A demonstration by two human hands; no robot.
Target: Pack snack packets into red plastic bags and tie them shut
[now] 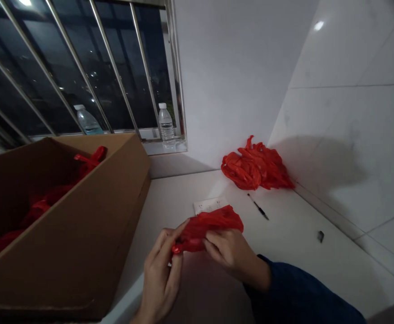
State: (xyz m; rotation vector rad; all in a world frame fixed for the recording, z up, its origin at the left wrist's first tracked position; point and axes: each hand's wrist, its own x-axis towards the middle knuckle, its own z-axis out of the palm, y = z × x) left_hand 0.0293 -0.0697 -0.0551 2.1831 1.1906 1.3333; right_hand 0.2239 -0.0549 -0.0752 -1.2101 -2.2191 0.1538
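Left hand [159, 267], bag [219, 219] — box wall [85, 234] near

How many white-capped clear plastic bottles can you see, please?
2: one clear plastic bottle stands on the pale windowsill; the second bottle is farther left, its base hidden behind the brown cardboard box. More could be hidden.
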